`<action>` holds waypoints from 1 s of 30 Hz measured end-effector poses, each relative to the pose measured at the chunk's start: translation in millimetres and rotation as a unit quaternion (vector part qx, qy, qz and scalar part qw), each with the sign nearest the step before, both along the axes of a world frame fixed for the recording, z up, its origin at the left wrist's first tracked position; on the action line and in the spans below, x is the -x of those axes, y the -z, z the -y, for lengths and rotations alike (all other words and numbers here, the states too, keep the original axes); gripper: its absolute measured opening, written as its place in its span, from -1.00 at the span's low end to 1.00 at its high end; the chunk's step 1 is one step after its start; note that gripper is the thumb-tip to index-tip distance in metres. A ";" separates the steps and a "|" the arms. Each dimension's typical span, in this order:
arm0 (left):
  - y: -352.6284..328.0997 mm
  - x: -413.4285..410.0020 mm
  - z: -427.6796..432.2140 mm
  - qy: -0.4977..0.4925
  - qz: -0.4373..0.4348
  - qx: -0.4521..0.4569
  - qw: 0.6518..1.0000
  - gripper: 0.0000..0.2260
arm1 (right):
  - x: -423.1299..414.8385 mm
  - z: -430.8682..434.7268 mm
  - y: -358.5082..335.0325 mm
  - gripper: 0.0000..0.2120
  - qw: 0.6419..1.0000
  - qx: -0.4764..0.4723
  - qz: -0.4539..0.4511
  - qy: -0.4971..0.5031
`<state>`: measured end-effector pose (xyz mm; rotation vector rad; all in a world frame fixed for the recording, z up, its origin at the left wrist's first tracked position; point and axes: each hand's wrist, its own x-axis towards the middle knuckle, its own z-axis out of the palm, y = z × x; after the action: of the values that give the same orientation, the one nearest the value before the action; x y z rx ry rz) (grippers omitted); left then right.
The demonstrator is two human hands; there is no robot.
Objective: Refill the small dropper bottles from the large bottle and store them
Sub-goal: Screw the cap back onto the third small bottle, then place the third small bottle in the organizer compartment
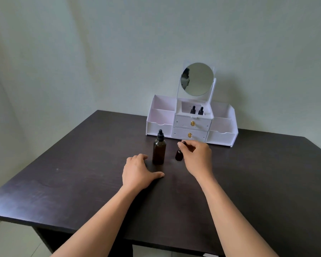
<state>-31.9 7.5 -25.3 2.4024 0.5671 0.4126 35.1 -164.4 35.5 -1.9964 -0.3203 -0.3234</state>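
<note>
No readable text anywhere: large bottle, small dropper bottles and organizer carry no legible labels, brands or numbers.

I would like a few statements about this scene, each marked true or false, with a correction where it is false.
1. The right hand pinches the cap of the small bottle standing on the table. True.
2. The large bottle lies on its side. False: it stands upright with its cap on.
3. Two stored bottles stand in the middle top compartment of the organizer. True.
4. The left hand holds the large bottle. False: it rests on the table beside that bottle and holds nothing.
5. Both drawers are pulled open. False: both are shut.
</note>
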 end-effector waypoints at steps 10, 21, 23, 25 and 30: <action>-8.7 -38.3 -15.0 0.049 -0.092 -0.120 0.987 -0.12 | -67.6 19.9 -77.8 -0.81 0.998 0.026 0.053 0.026; 4.9 -51.7 -19.0 0.040 -0.077 -0.151 0.985 -0.07 | -162.1 -13.9 -130.5 -0.80 0.979 0.159 0.123 0.043; 5.8 -51.7 -18.8 0.037 -0.072 -0.156 0.984 -0.08 | -174.9 -20.2 -128.7 -0.80 0.974 0.198 0.108 0.036; 6.3 -52.4 -18.8 0.036 -0.073 -0.156 0.984 -0.07 | -183.9 -26.1 -126.2 -0.79 0.968 0.233 0.093 0.032; 6.4 -54.4 -19.6 0.036 -0.071 -0.157 0.984 -0.06 | -196.9 -34.3 -119.5 -0.81 0.941 0.328 0.079 0.028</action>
<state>22.5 27.0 -31.7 2.7643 0.5049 0.3204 232.0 -130.0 155.0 -2.6448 -0.5231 -0.4557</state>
